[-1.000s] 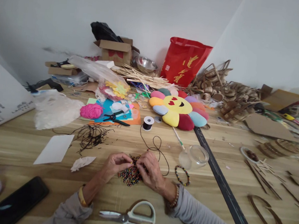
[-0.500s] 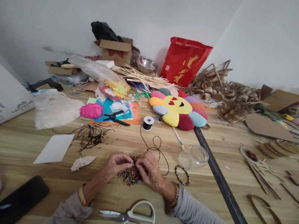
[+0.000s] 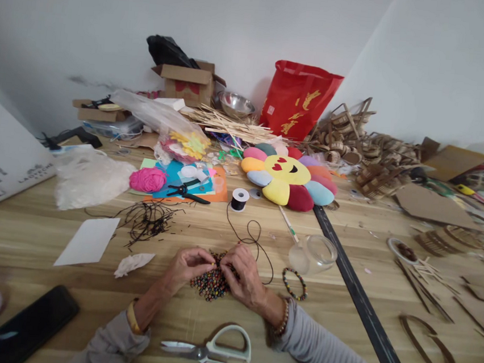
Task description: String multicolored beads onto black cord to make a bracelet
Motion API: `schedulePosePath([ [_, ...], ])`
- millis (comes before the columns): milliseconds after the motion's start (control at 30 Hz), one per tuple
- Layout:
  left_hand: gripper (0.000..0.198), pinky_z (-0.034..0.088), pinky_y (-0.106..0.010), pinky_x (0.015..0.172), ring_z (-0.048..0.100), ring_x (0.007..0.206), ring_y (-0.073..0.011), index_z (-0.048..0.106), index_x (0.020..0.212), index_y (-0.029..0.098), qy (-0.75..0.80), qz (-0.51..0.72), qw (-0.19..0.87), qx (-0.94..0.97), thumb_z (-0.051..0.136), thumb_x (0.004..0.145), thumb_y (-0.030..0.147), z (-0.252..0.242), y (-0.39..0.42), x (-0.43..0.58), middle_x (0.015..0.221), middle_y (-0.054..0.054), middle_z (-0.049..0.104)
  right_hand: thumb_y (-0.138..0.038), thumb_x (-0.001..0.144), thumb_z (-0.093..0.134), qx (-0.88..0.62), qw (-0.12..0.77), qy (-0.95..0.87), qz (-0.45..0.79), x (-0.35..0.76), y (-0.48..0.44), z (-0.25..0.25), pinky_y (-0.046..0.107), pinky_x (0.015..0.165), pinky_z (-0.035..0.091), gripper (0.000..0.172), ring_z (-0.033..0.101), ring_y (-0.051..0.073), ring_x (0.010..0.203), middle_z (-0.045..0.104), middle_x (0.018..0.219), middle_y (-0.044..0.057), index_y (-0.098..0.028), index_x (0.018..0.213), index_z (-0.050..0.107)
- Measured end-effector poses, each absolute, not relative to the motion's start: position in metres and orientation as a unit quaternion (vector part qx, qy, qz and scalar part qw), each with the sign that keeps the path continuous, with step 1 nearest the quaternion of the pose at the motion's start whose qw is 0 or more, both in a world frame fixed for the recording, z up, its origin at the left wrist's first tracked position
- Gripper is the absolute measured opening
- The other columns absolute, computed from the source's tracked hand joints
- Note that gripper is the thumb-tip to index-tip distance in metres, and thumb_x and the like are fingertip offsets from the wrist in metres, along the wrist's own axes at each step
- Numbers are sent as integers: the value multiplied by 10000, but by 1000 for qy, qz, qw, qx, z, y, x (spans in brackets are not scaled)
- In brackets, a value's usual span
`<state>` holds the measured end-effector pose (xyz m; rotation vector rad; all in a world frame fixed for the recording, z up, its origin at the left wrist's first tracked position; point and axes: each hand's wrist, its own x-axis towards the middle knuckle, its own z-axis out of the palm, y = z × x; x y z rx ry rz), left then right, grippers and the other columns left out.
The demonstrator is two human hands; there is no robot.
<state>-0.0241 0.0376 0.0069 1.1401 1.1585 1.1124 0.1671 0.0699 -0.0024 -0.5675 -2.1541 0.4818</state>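
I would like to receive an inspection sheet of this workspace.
Surface: light wood-grain table; dark strip crossing diagonally at right.
Job's things: small round multicoloured beads, piled together; white round spool of thin black cord beyond them.
Clutter: bright pink yarn ball, tangle of thin black pieces, cream-handled metal scissors.
Hands: left hand pinches a tiny yellow piece, apparently a bead; right hand bends over the beads, grip hidden.
Cables: none identifiable.
Surroundings: pale grey wall; upright red bag with yellow characters.
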Motion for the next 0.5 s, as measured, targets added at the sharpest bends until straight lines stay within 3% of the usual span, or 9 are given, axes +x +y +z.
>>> schedulePosePath([
  [500, 197, 496, -255, 642, 617, 639, -155, 708, 674, 141, 495, 467, 547, 487, 815, 583, 279, 10, 37, -24, 661, -29, 696, -152, 923, 468, -217, 419, -859, 201, 166, 69, 1, 347, 738, 409, 92, 498, 182, 776, 579, 808, 51, -195, 880, 537],
])
